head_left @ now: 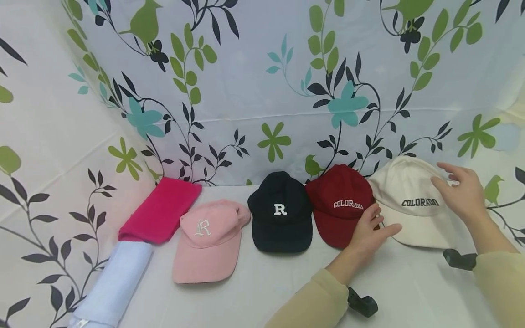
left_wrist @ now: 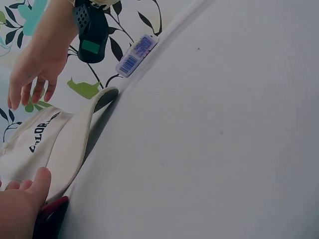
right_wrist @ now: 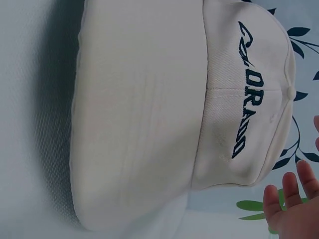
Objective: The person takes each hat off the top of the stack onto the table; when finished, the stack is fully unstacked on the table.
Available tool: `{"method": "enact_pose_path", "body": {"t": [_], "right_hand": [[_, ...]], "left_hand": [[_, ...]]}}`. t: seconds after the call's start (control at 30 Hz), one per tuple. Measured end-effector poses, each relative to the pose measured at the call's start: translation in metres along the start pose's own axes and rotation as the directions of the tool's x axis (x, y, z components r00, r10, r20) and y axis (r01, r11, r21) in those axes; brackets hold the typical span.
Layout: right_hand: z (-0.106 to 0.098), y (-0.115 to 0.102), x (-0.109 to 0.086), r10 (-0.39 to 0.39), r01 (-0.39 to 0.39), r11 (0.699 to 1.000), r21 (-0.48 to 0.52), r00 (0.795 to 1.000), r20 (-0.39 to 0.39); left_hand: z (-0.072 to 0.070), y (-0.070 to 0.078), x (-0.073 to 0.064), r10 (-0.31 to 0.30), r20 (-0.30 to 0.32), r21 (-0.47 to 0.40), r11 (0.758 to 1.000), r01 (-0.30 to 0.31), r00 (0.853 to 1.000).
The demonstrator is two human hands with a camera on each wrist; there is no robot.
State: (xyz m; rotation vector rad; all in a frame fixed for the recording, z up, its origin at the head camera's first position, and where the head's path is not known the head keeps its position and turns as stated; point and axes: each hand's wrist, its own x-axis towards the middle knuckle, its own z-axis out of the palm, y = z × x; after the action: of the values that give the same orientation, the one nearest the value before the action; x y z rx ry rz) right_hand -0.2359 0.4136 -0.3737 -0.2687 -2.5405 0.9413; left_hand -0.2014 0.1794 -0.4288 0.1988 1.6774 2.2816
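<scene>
A cream cap (head_left: 410, 200) with COLORADO lettering lies between my two hands. My left hand (head_left: 367, 232) is at its left side, over the right edge of a dark red COLORADO cap (head_left: 340, 205); whether it touches either cap I cannot tell. By the cream cap's right side is my right hand (head_left: 463, 191), its fingers loosely bent and pointing left. In the right wrist view the right hand (right_wrist: 296, 204) appears apart from the cream cap (right_wrist: 139, 114). The left wrist view has the left hand (left_wrist: 22, 206) in front of the cream cap (left_wrist: 70, 149). Neither hand holds anything.
Left of the red cap are a black cap (head_left: 280, 218) with a white R and a pink cap (head_left: 209, 246). Folded magenta cloth (head_left: 162, 209) and light blue cloth (head_left: 112, 278) lie farther left. A small labelled package (left_wrist: 137, 55) lies beyond the cream cap, near the patterned curtain (head_left: 246, 82).
</scene>
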Motion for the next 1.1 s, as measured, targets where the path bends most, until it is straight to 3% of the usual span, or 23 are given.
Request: {"method": "enact_pose_path", "body": {"t": [0.2,0.6,0.8,1.1], "right_hand": [[0.000,-0.008,-0.001,-0.058,0.059,0.998,0.026,0.998,-0.020],[0.002,-0.017,-0.012,-0.108,0.108,0.993,0.049,0.994,-0.011],[0.001,-0.020,-0.018,-0.150,0.150,0.987,0.055,0.989,0.002],[0.005,-0.017,-0.027,-0.210,0.207,0.975,0.081,0.978,0.022]], "left_hand": [[-0.008,0.002,-0.002,0.034,0.048,-0.022,0.999,-0.033,0.998],[-0.021,0.008,-0.008,0.046,0.102,-0.012,0.999,-0.045,0.994],[-0.027,0.014,-0.013,0.084,0.130,-0.014,0.996,-0.083,0.988],[-0.039,0.021,-0.019,0.102,0.186,-0.069,0.993,-0.091,0.977]]}}
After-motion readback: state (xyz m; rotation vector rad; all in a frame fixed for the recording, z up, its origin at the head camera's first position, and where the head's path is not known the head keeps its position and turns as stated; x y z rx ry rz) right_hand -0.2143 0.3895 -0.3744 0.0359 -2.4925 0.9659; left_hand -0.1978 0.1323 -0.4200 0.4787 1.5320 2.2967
